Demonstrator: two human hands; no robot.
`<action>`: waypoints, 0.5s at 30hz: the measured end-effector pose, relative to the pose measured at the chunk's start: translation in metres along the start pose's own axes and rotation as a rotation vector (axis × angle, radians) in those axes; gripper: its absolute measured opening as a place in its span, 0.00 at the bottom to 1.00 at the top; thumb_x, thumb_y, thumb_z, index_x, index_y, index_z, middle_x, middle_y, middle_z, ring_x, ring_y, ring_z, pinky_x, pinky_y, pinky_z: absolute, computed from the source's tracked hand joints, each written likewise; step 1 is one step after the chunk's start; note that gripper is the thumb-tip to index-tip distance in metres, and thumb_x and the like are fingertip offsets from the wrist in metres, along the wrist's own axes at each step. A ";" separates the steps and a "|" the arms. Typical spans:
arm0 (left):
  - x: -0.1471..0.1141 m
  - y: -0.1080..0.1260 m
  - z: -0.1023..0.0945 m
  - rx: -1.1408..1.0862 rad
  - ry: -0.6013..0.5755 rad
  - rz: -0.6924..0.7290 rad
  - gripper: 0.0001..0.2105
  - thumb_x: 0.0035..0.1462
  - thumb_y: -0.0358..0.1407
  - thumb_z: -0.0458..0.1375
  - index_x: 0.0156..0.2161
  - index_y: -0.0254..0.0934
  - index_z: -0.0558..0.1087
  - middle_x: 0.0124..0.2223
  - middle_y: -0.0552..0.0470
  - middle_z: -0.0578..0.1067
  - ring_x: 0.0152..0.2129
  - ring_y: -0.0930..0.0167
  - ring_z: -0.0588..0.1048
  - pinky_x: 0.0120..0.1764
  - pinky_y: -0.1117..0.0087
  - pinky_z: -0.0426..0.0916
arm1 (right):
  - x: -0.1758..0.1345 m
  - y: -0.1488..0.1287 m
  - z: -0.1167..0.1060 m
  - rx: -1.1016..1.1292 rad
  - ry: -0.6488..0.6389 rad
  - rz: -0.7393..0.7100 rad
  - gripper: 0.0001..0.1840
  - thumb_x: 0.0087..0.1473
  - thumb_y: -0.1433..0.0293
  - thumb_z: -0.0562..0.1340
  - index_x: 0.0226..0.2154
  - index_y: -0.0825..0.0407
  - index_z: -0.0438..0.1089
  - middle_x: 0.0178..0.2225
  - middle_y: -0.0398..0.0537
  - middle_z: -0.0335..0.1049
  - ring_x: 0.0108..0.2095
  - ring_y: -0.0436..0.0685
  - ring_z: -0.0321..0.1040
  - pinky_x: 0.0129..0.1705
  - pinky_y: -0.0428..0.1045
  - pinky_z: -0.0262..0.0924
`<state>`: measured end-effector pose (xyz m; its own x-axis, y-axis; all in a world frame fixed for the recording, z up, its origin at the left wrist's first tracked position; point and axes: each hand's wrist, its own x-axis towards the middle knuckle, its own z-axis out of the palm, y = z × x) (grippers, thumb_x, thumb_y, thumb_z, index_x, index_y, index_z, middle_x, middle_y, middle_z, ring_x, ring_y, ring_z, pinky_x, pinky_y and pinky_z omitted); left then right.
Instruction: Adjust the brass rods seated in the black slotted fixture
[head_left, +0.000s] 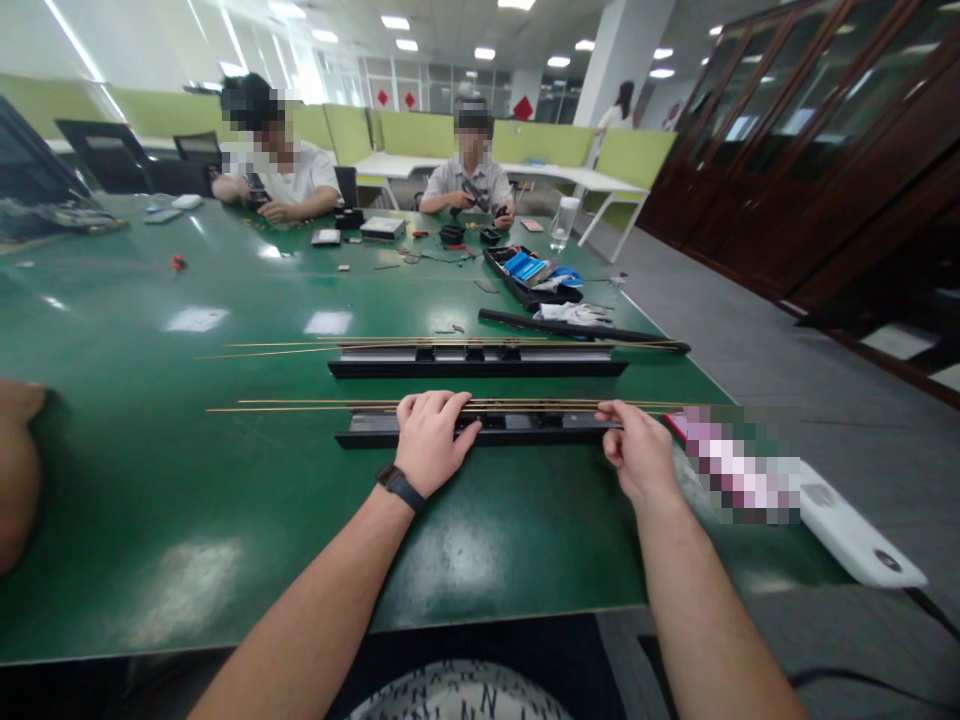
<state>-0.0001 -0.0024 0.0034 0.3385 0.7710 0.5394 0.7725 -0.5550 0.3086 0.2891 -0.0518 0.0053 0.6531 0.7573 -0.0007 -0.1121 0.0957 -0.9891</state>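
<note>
A long black channel (517,436) lies crosswise on the green table in front of me. Thin gold-coloured rods (300,407) run along its far edge and stick out past its left end. My left hand (436,436) is closed over the left part of this channel, fingers over the far edge and thumb on the near side. At the right end, my right hand (636,445) pinches with thumb and forefinger at a thin rod; the exact contact is partly hidden. A second black channel (480,368) with similar rods lies parallel, just beyond.
A black tube (585,330), white gloves (574,314) and a black tray (525,285) with blue packets are farther back. A white device (855,530) sits at the right table edge. Two people work across the table; another person's arm (19,470) shows at left.
</note>
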 end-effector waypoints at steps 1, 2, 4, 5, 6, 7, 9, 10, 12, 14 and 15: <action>0.000 0.000 0.000 0.000 -0.002 0.000 0.16 0.63 0.43 0.61 0.54 0.43 0.74 0.50 0.47 0.79 0.50 0.61 0.74 0.54 0.53 0.57 | 0.000 0.000 0.000 0.002 0.010 -0.001 0.14 0.49 0.61 0.69 0.31 0.56 0.78 0.29 0.48 0.75 0.11 0.43 0.57 0.08 0.40 0.38; 0.000 0.000 0.000 0.001 -0.003 -0.001 0.16 0.63 0.43 0.61 0.54 0.44 0.74 0.51 0.47 0.79 0.50 0.61 0.74 0.54 0.53 0.57 | 0.000 -0.001 0.000 0.003 0.009 -0.001 0.13 0.49 0.61 0.69 0.31 0.55 0.78 0.29 0.48 0.75 0.11 0.43 0.57 0.08 0.40 0.38; 0.000 -0.001 0.000 0.002 -0.004 0.000 0.16 0.64 0.43 0.61 0.54 0.44 0.73 0.50 0.47 0.79 0.50 0.60 0.74 0.54 0.53 0.57 | -0.002 -0.002 0.000 -0.002 -0.017 0.001 0.13 0.49 0.61 0.70 0.31 0.55 0.77 0.30 0.48 0.76 0.11 0.43 0.57 0.08 0.40 0.38; 0.000 0.000 0.000 0.002 -0.004 0.000 0.16 0.64 0.43 0.61 0.54 0.44 0.73 0.50 0.47 0.79 0.50 0.60 0.74 0.54 0.53 0.57 | -0.003 -0.003 0.000 -0.007 -0.039 0.005 0.14 0.49 0.60 0.70 0.32 0.55 0.77 0.30 0.48 0.76 0.11 0.43 0.57 0.08 0.40 0.38; 0.000 0.000 0.000 0.002 -0.003 0.001 0.16 0.64 0.43 0.61 0.54 0.44 0.73 0.50 0.46 0.79 0.50 0.60 0.74 0.54 0.53 0.57 | -0.004 -0.003 0.001 -0.011 -0.063 0.010 0.15 0.49 0.60 0.70 0.32 0.55 0.77 0.31 0.49 0.77 0.11 0.43 0.57 0.09 0.40 0.38; 0.000 0.000 0.000 0.001 -0.003 0.001 0.16 0.64 0.43 0.61 0.54 0.44 0.73 0.50 0.46 0.79 0.50 0.60 0.74 0.54 0.53 0.57 | -0.005 -0.003 0.001 -0.017 -0.084 0.016 0.15 0.49 0.59 0.70 0.33 0.55 0.77 0.31 0.49 0.77 0.11 0.43 0.58 0.09 0.40 0.38; 0.000 0.000 0.000 0.001 -0.002 0.001 0.16 0.64 0.43 0.61 0.54 0.43 0.74 0.50 0.47 0.79 0.50 0.60 0.74 0.54 0.53 0.57 | -0.005 -0.003 0.001 -0.025 -0.107 0.026 0.16 0.49 0.58 0.70 0.34 0.55 0.78 0.32 0.50 0.77 0.11 0.43 0.58 0.09 0.40 0.38; 0.000 0.001 0.000 0.001 -0.001 0.000 0.16 0.64 0.43 0.61 0.54 0.43 0.74 0.50 0.47 0.79 0.50 0.60 0.74 0.54 0.53 0.57 | -0.004 -0.002 0.001 -0.024 -0.103 0.027 0.17 0.49 0.58 0.70 0.34 0.55 0.78 0.32 0.50 0.77 0.11 0.43 0.58 0.09 0.40 0.39; 0.000 0.001 -0.001 0.001 -0.002 -0.001 0.16 0.64 0.43 0.61 0.54 0.43 0.74 0.50 0.47 0.79 0.50 0.60 0.74 0.54 0.53 0.57 | -0.002 -0.001 0.000 -0.013 -0.067 0.020 0.16 0.50 0.59 0.70 0.34 0.56 0.78 0.31 0.50 0.77 0.11 0.42 0.58 0.09 0.40 0.39; 0.000 0.001 -0.001 0.001 -0.003 -0.001 0.16 0.63 0.43 0.61 0.54 0.43 0.74 0.50 0.47 0.79 0.50 0.60 0.74 0.54 0.53 0.57 | 0.000 0.001 -0.001 0.003 -0.021 0.011 0.16 0.50 0.59 0.69 0.33 0.56 0.78 0.29 0.48 0.76 0.11 0.42 0.57 0.09 0.40 0.38; 0.000 0.000 -0.001 0.002 -0.004 -0.001 0.16 0.64 0.43 0.61 0.54 0.43 0.74 0.50 0.47 0.79 0.50 0.60 0.74 0.54 0.53 0.57 | 0.001 0.001 -0.001 0.008 -0.004 0.007 0.15 0.50 0.59 0.69 0.32 0.56 0.78 0.29 0.48 0.75 0.11 0.43 0.57 0.09 0.40 0.38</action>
<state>-0.0003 -0.0028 0.0041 0.3401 0.7730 0.5356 0.7738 -0.5536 0.3077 0.2905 -0.0515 0.0039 0.6496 0.7602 -0.0071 -0.1223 0.0954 -0.9879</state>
